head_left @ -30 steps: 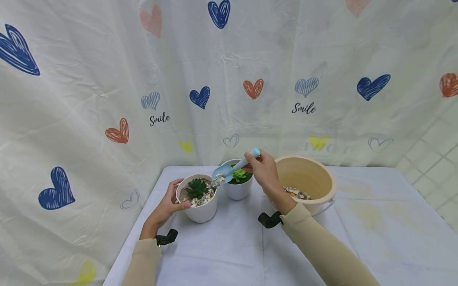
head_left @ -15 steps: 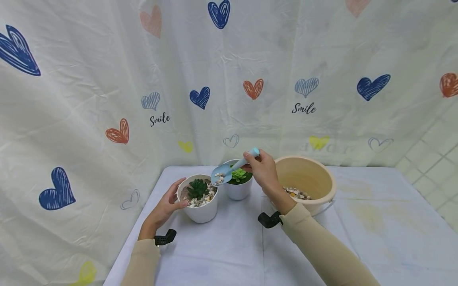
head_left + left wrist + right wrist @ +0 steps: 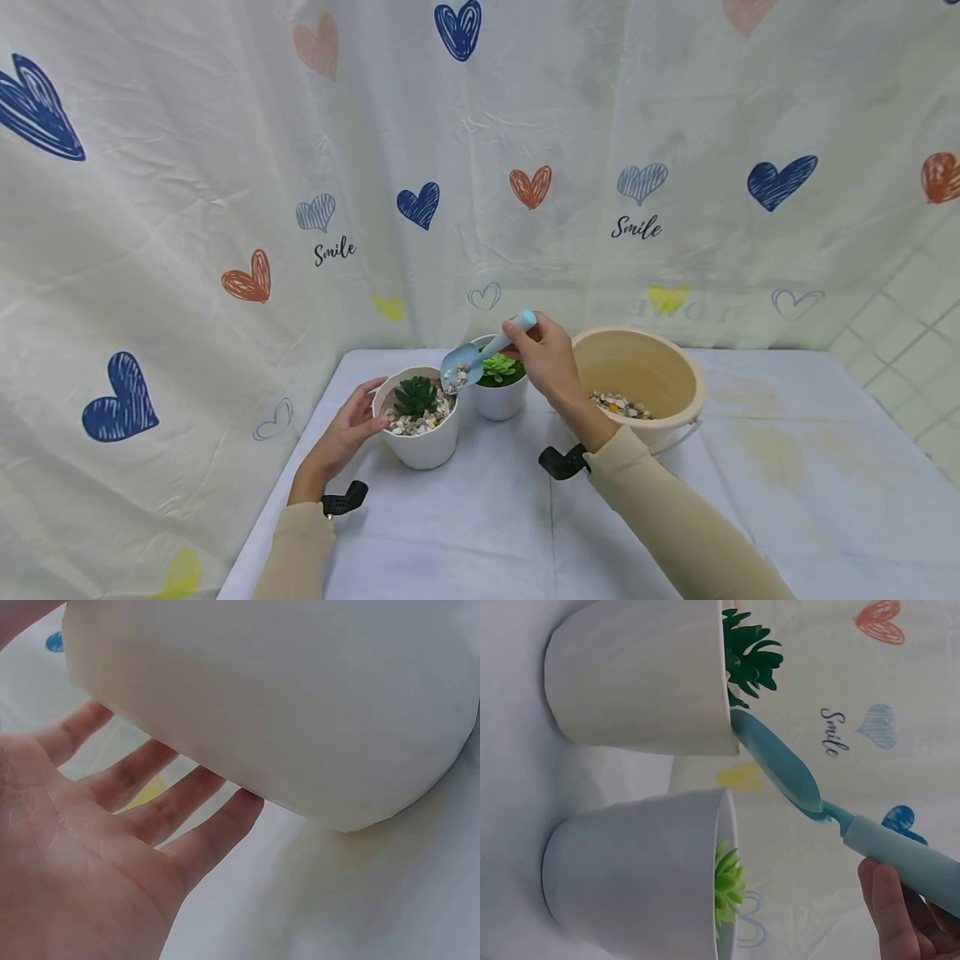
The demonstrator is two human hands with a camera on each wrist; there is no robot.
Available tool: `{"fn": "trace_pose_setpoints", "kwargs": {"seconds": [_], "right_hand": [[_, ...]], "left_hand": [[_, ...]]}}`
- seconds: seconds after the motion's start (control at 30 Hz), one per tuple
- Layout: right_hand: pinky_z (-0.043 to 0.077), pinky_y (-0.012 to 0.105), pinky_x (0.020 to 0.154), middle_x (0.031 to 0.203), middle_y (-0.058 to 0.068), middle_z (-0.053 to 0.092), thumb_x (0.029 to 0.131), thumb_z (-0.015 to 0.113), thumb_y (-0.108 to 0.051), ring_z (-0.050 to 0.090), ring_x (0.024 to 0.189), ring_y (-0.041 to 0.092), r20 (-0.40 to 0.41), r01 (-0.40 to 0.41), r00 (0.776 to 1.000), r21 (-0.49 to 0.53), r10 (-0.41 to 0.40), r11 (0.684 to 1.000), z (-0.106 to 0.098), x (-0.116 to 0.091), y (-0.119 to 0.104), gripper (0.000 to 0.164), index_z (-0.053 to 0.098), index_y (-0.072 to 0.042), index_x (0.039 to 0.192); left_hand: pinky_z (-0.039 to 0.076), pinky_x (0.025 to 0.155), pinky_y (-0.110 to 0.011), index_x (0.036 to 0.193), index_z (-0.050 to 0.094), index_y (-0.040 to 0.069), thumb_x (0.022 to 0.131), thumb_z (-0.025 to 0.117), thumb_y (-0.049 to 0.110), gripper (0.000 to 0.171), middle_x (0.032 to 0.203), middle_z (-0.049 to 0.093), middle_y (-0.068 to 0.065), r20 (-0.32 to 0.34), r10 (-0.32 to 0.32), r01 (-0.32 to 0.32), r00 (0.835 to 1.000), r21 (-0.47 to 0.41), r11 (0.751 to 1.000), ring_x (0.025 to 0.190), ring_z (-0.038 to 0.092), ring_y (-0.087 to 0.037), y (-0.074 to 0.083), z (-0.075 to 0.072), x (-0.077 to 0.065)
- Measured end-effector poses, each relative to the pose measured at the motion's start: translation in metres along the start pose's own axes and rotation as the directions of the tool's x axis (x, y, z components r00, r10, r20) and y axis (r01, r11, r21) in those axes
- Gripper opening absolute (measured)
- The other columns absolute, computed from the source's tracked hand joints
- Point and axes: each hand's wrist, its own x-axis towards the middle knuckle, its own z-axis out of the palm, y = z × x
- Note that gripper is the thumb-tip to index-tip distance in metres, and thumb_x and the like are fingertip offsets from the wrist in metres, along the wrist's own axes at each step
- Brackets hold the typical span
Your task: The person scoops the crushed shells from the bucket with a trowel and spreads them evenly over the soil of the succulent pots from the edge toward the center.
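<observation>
While the right hand point(image 3: 551, 360) grips the scoop point(image 3: 463, 357) by its handle, the scoop's long axis slants down leftward, its tip at the right rim of the front pot point(image 3: 423, 447). The left hand point(image 3: 343, 435), nearer that pot, holds its left side, thumb by the rim. Pebbles point(image 3: 456, 380) lie in the scoop and around the potted succulent point(image 3: 415, 397). The back pot point(image 3: 500, 405) stands behind the scoop, the tub point(image 3: 637, 367) farther right.

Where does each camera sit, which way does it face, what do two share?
Head: on the head, facing forward and down over the table; left hand, right hand, beige sleeves show.
Left wrist: on that wrist, facing the held white pot; left fingers show.
Right wrist: on that wrist, facing blue scoop, dark plant, light plant; right fingers show.
Head and right wrist share those three.
</observation>
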Motion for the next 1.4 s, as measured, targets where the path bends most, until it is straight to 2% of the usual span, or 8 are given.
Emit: {"fn": "trace_pose_setpoints", "kwargs": {"seconds": [0.3, 0.57, 0.63, 0.73, 0.87, 1.0, 1.2, 1.4], "right_hand": [[0.061, 0.034, 0.087, 0.106, 0.022, 0.069, 0.102, 0.065, -0.023, 0.075, 0.099, 0.033, 0.018, 0.032, 0.999, 0.000, -0.032, 0.999, 0.001, -0.002, 0.000, 0.022, 0.066, -0.002, 0.110], [0.061, 0.030, 0.084, 0.107, 0.021, 0.070, 0.102, 0.065, -0.025, 0.075, 0.100, 0.032, 0.027, 0.072, 0.997, -0.051, -0.071, 0.996, 0.001, -0.002, 0.002, 0.024, 0.065, -0.003, 0.113], [0.061, 0.031, 0.084, 0.107, 0.020, 0.070, 0.102, 0.065, -0.026, 0.075, 0.100, 0.032, 0.024, 0.077, 0.997, -0.062, -0.076, 0.995, 0.001, -0.002, 0.002, 0.025, 0.066, -0.004, 0.113], [0.061, 0.031, 0.084, 0.108, 0.020, 0.070, 0.102, 0.065, -0.026, 0.075, 0.100, 0.031, 0.023, 0.084, 0.996, -0.069, -0.082, 0.994, 0.002, -0.003, 0.002, 0.025, 0.066, -0.004, 0.113], [0.061, 0.033, 0.085, 0.107, 0.020, 0.070, 0.101, 0.066, -0.027, 0.075, 0.099, 0.032, 0.020, 0.088, 0.996, -0.069, -0.087, 0.994, 0.001, -0.004, 0.003, 0.025, 0.066, -0.004, 0.113], [0.061, 0.033, 0.086, 0.106, 0.020, 0.070, 0.101, 0.066, -0.027, 0.074, 0.099, 0.031, 0.011, 0.088, 0.996, -0.062, -0.087, 0.994, 0.001, -0.004, 0.003, 0.025, 0.066, -0.005, 0.112], [0.061, 0.030, 0.083, 0.106, 0.021, 0.071, 0.101, 0.066, -0.028, 0.075, 0.099, 0.032, -0.002, 0.089, 0.996, -0.059, -0.089, 0.994, -0.001, -0.005, 0.003, 0.026, 0.066, -0.005, 0.113], [0.061, 0.031, 0.084, 0.106, 0.021, 0.069, 0.101, 0.066, -0.026, 0.074, 0.100, 0.031, -0.004, 0.097, 0.995, -0.044, -0.097, 0.994, -0.003, -0.006, 0.002, 0.026, 0.065, -0.004, 0.115]], "left_hand": [[0.045, 0.105, -0.018, 0.164, 0.022, 0.013, 0.105, 0.050, 0.007, 0.065, 0.169, 0.021, -0.019, 0.009, 0.011, -0.011, 1.000, -0.018, 1.000, 0.139, 0.042, -0.004, 0.000, -0.002, 0.001], [0.046, 0.104, -0.019, 0.161, 0.019, 0.002, 0.106, 0.051, 0.009, 0.064, 0.164, 0.029, -0.025, -0.021, 0.021, -0.021, 1.000, 0.007, 1.000, 0.136, 0.050, -0.005, 0.002, -0.002, 0.002], [0.045, 0.106, -0.023, 0.161, 0.021, 0.005, 0.106, 0.052, 0.012, 0.063, 0.164, 0.029, -0.023, -0.026, 0.008, -0.007, 1.000, 0.041, 0.999, 0.141, 0.045, -0.013, 0.004, -0.002, 0.001], [0.043, 0.112, -0.039, 0.162, 0.022, 0.012, 0.103, 0.059, 0.016, 0.069, 0.165, 0.030, -0.019, -0.028, -0.037, 0.040, 0.999, 0.120, 0.992, 0.149, 0.035, -0.031, 0.008, -0.001, -0.001], [0.040, 0.112, -0.058, 0.162, 0.015, 0.020, 0.093, 0.073, 0.020, 0.091, 0.166, 0.024, -0.019, -0.005, -0.095, 0.094, 0.995, 0.177, 0.980, 0.152, 0.025, -0.045, 0.015, 0.003, -0.002], [0.044, 0.110, -0.058, 0.162, 0.011, 0.023, 0.085, 0.082, 0.025, 0.105, 0.165, 0.022, -0.021, -0.004, -0.116, 0.114, 0.993, 0.224, 0.968, 0.150, 0.028, -0.046, 0.020, 0.009, 0.000], [0.049, 0.107, -0.051, 0.160, 0.017, 0.026, 0.083, 0.085, 0.025, 0.103, 0.164, 0.027, -0.016, -0.066, -0.114, 0.128, 0.991, 0.289, 0.949, 0.151, 0.030, -0.045, 0.016, 0.012, 0.005], [0.045, 0.109, -0.053, 0.161, 0.017, 0.032, 0.087, 0.081, 0.021, 0.098, 0.168, 0.018, -0.013, -0.034, -0.102, 0.106, 0.994, 0.178, 0.978, 0.153, 0.023, -0.042, 0.011, 0.010, 0.004]]}}
